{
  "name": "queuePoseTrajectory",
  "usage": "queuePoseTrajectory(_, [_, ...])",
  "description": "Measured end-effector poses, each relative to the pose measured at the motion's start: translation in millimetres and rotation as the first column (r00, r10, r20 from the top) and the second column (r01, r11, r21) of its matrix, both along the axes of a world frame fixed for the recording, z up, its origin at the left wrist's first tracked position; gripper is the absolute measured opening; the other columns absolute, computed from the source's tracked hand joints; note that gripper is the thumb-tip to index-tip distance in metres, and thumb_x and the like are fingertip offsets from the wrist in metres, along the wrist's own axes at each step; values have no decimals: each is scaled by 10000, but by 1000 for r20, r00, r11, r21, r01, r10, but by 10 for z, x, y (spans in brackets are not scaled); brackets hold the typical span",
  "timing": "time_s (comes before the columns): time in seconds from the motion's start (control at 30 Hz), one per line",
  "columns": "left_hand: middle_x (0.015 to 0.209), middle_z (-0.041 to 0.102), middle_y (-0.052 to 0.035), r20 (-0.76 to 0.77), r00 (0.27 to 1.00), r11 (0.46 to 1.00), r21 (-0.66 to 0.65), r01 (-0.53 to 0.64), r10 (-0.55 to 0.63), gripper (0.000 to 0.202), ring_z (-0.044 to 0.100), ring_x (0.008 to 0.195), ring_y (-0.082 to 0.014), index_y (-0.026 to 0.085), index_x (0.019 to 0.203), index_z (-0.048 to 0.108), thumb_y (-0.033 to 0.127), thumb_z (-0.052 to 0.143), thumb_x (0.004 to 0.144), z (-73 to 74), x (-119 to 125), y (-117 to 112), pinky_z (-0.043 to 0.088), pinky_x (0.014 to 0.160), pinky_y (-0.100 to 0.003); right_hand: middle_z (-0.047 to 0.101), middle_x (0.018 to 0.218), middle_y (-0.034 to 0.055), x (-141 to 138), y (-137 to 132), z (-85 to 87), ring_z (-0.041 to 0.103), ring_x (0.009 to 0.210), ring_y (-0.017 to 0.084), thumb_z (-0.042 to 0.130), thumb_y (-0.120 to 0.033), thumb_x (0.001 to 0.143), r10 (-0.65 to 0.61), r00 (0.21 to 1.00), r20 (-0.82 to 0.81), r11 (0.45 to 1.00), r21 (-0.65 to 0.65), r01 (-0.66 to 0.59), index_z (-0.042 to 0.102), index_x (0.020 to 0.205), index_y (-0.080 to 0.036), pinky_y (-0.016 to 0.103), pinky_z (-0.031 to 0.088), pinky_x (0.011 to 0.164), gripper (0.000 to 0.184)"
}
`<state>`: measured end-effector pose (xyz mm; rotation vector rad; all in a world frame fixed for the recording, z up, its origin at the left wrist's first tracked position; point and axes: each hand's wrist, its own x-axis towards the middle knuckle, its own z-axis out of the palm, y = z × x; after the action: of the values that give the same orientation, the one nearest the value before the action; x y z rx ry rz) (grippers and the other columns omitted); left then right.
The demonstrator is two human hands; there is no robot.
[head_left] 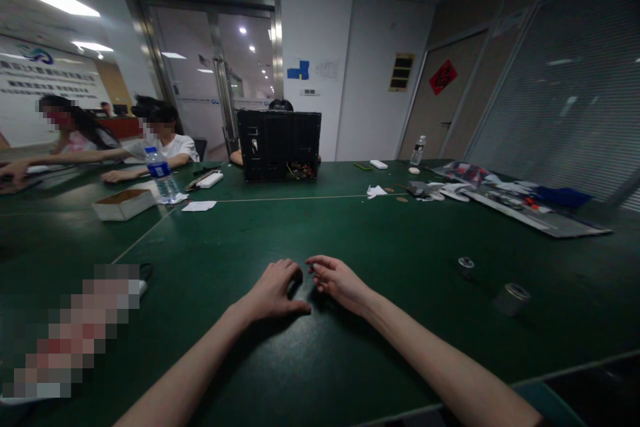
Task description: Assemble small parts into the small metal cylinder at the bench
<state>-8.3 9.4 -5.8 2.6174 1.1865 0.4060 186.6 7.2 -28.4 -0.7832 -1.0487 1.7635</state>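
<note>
My left hand (277, 290) rests on the green table (240, 360), palm facing right. Its fingers curve over while the thumb lies apart from them, and nothing shows between. Just to its right, my right hand (340, 283) is held with the fingers curled and the thumb side up. A tiny dark thing may be pinched at its fingertips, too small to name. Over on the right of the table stand a small metal cylinder with a shaft-like top (466, 265) and a larger grey hollow cylinder (513, 299), both away from my hands.
Across the table is a black computer case (280, 147). A water bottle (163, 177) and an open box (124, 205) are at left, near two seated people. Papers and parts litter a board (540, 220) at right. A blurred-out object (75, 333) lies at front left.
</note>
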Motion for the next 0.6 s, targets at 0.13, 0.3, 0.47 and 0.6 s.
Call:
queuePoseTrajectory(0.13, [1001, 558, -60, -2, 1000, 1000, -11, -3, 3, 558, 514, 919, -246, 209, 968, 556, 627, 683, 621, 15, 3, -7, 396, 818, -348, 597, 806, 12, -6, -2, 2, 500, 597, 68, 771, -359, 653, 12, 1000, -15, 1000, -1, -12, 642, 924, -152, 188, 373, 517, 364])
queuePoseTrajectory(0.3, [997, 557, -57, 1, 1000, 1000, -3, 3, -3, 549, 515, 911, -240, 205, 962, 555, 620, 684, 626, 18, 1, -8, 393, 816, -345, 588, 760, 3, -11, -6, 2, 492, 582, 69, 760, -408, 666, 6, 1000, 3, 1000, 11, -6, 638, 901, -141, 190, 363, 507, 376])
queuePoseTrajectory(0.47, [991, 552, -58, -1, 1000, 1000, -1, -5, 5, 563, 513, 906, -240, 203, 959, 555, 628, 687, 615, -8, -4, 2, 394, 808, -341, 574, 745, 1, -11, -6, 3, 488, 578, 66, 730, -452, 695, 23, 1000, 5, 999, 25, -23, 630, 885, -135, 186, 357, 503, 383])
queuePoseTrajectory(0.6, [991, 554, -58, 2, 1000, 1000, 7, 10, -10, 555, 511, 917, -243, 201, 944, 554, 636, 678, 622, -24, -5, 14, 393, 803, -336, 562, 716, -4, -10, 10, -11, 479, 562, 70, 717, -499, 689, 8, 999, 35, 1000, 13, -9, 619, 860, -138, 197, 347, 497, 411])
